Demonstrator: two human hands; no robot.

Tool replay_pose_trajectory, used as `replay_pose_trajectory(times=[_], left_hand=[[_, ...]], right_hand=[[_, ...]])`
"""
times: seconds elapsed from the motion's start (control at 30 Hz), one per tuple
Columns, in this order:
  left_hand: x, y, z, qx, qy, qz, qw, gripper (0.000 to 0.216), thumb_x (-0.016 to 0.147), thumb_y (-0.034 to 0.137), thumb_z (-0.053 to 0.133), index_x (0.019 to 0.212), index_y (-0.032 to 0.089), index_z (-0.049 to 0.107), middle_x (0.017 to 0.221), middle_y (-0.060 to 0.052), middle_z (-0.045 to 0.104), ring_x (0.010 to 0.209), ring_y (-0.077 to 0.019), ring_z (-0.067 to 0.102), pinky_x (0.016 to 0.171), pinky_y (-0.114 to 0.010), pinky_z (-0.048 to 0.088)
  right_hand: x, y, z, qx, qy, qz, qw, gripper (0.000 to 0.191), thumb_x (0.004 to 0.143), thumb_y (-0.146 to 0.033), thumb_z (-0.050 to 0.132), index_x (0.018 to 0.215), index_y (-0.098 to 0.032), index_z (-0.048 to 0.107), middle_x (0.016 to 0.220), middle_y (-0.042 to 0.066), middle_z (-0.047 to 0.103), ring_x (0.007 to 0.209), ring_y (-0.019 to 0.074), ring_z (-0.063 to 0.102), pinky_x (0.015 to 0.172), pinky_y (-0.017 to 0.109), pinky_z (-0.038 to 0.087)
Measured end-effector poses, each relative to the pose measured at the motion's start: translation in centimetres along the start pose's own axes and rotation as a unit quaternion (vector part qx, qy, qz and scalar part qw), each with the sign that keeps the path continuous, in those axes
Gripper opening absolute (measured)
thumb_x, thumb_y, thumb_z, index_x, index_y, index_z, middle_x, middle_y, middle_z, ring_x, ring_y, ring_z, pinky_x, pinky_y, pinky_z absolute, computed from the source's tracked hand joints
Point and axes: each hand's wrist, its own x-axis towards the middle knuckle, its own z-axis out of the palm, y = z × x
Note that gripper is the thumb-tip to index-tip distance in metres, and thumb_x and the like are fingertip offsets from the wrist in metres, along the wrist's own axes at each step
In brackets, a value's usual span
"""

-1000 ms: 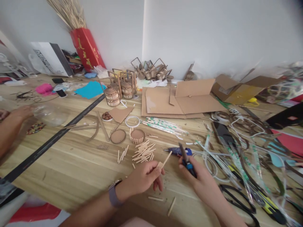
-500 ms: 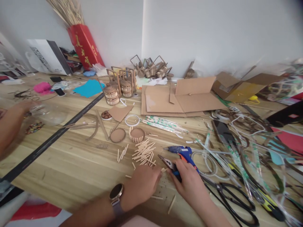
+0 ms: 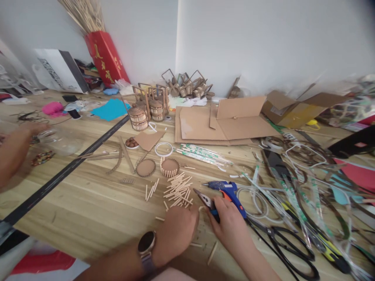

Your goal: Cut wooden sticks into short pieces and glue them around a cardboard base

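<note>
A pile of short sticks (image 3: 177,190) lies just beyond the left hand (image 3: 179,230). A blue glue gun (image 3: 227,189) lies just behind the right hand (image 3: 230,226), with black scissors (image 3: 288,246) to its right. The left hand is curled, knuckles up, so what its fingers hold is hidden. The right fingers are closed around the pliers (image 3: 206,201), and the tip of the pliers sticks out near the left knuckles.
</note>
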Motion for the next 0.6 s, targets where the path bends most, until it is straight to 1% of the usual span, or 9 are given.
replay_pose_trajectory(times=[0.07, 0.1, 0.13, 0.2, 0.27, 0.37, 0.43, 0.5, 0.6], left_hand=[[0.1, -0.9, -0.6, -0.080, -0.001, 0.066, 0.995, 0.033, 0.099, 0.030, 0.032, 0.092, 0.015, 0.061, 0.081, -0.013, 0.067, 0.075, -0.0251, 0.063, 0.067, -0.032, 0.044], [0.2, -1.3, -0.9, -0.141, -0.014, 0.098, 0.985, 0.033, 0.099, 0.035, 0.034, 0.086, 0.017, 0.059, 0.076, -0.009, 0.065, 0.072, -0.0217, 0.061, 0.066, -0.029, 0.043], [0.3, -1.8, -1.1, -0.218, -0.041, 0.117, 0.968, 0.035, 0.099, 0.041, 0.033, 0.084, 0.018, 0.056, 0.069, -0.005, 0.062, 0.065, -0.0177, 0.058, 0.064, -0.027, 0.042], [0.6, -2.3, -1.1, -0.376, -0.090, 0.112, 0.915, 0.042, 0.098, 0.054, 0.031, 0.083, 0.019, 0.051, 0.059, 0.001, 0.055, 0.052, -0.0125, 0.051, 0.055, -0.023, 0.040], [1.1, -2.5, -0.6, -0.484, -0.091, 0.066, 0.868, 0.050, 0.092, 0.067, 0.034, 0.083, 0.020, 0.047, 0.058, 0.002, 0.055, 0.048, -0.0115, 0.049, 0.049, -0.022, 0.039], [1.5, -2.2, 0.7, -0.545, -0.084, 0.031, 0.834, 0.060, 0.081, 0.078, 0.042, 0.083, 0.019, 0.047, 0.067, -0.002, 0.061, 0.054, -0.0140, 0.057, 0.052, -0.024, 0.045], [1.6, -1.9, 1.3, -0.547, -0.092, 0.037, 0.831, 0.063, 0.079, 0.079, 0.045, 0.084, 0.017, 0.051, 0.073, -0.005, 0.063, 0.061, -0.0166, 0.062, 0.058, -0.028, 0.049], [1.5, -1.7, 1.5, -0.537, -0.101, 0.035, 0.837, 0.063, 0.079, 0.079, 0.046, 0.084, 0.017, 0.053, 0.074, -0.005, 0.063, 0.065, -0.0189, 0.063, 0.062, -0.031, 0.049], [1.3, -1.5, 1.4, -0.538, -0.119, 0.014, 0.835, 0.063, 0.076, 0.081, 0.047, 0.082, 0.018, 0.051, 0.072, -0.005, 0.063, 0.066, -0.0205, 0.063, 0.063, -0.032, 0.047]], right_hand=[[0.4, 0.6, -1.3, 0.061, -0.047, 0.003, 0.997, 0.019, 0.090, -0.033, 0.045, 0.076, -0.023, 0.051, 0.070, 0.004, 0.063, 0.066, 0.0205, 0.060, 0.061, 0.030, 0.047], [0.6, 1.0, -2.0, 0.092, -0.072, 0.000, 0.993, 0.020, 0.090, -0.036, 0.046, 0.075, -0.023, 0.052, 0.068, 0.001, 0.062, 0.064, 0.0180, 0.059, 0.059, 0.027, 0.047], [0.8, 1.4, -2.8, 0.152, -0.106, 0.007, 0.983, 0.022, 0.090, -0.040, 0.047, 0.078, -0.023, 0.053, 0.069, 0.000, 0.061, 0.064, 0.0166, 0.058, 0.059, 0.025, 0.047], [0.9, 1.9, -3.9, 0.234, -0.138, 0.023, 0.962, 0.025, 0.089, -0.045, 0.050, 0.080, -0.022, 0.055, 0.069, -0.001, 0.059, 0.064, 0.0152, 0.056, 0.059, 0.024, 0.047], [0.8, 1.6, -4.4, 0.258, -0.152, 0.032, 0.954, 0.024, 0.089, -0.045, 0.052, 0.082, -0.022, 0.057, 0.072, -0.001, 0.060, 0.067, 0.0156, 0.057, 0.063, 0.025, 0.047], [0.6, 0.2, -4.1, 0.233, -0.166, 0.015, 0.958, 0.018, 0.090, -0.037, 0.051, 0.082, -0.022, 0.057, 0.076, 0.000, 0.064, 0.073, 0.0171, 0.060, 0.069, 0.026, 0.049], [0.4, -0.7, -3.5, 0.217, -0.171, 0.000, 0.961, 0.015, 0.092, -0.033, 0.048, 0.084, -0.022, 0.056, 0.078, 0.001, 0.066, 0.074, 0.0179, 0.062, 0.070, 0.027, 0.050], [0.2, -1.2, -2.6, 0.193, -0.160, -0.003, 0.968, 0.011, 0.090, -0.028, 0.047, 0.091, -0.022, 0.056, 0.085, 0.004, 0.069, 0.079, 0.0199, 0.066, 0.073, 0.030, 0.051], [0.0, -1.0, -1.6, 0.172, -0.130, 0.005, 0.976, 0.022, 0.086, -0.025, 0.050, 0.108, -0.021, 0.055, 0.103, 0.009, 0.072, 0.096, 0.0239, 0.068, 0.083, 0.036, 0.052]])
